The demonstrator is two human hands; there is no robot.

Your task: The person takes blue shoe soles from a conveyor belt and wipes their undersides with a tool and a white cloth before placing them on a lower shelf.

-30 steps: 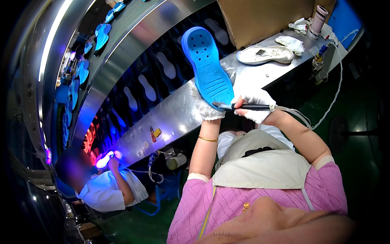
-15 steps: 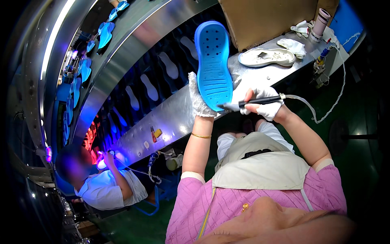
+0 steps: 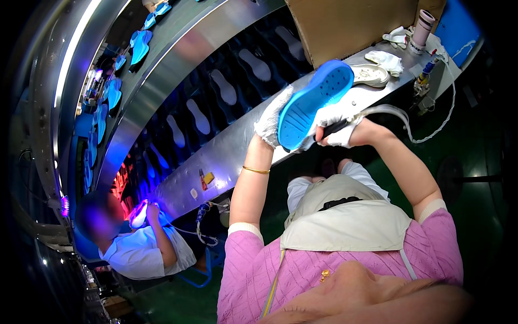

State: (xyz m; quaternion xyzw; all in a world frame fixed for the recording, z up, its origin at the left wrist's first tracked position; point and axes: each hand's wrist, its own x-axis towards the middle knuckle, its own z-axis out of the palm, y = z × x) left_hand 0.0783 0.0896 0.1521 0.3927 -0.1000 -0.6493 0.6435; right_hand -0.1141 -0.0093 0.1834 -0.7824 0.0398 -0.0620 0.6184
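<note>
while the left hand [image 3: 274,116], in a white glove, holds the blue shoe sole [image 3: 314,102] up above the steel table [image 3: 226,151], the gloved right hand [image 3: 337,129] has its fingers clamped on a dark pen-like tool [image 3: 330,129] at the sole's heel end. left fingers are wrapped round the sole's edge. for clean work, keep the sole tilted toward the eyes, brace the two hands against each other, and move the tip slowly along the rim. mind the hose [image 3: 399,116] trailing from the tool; it could snag the white shoe sole [image 3: 369,74] lying behind.
</note>
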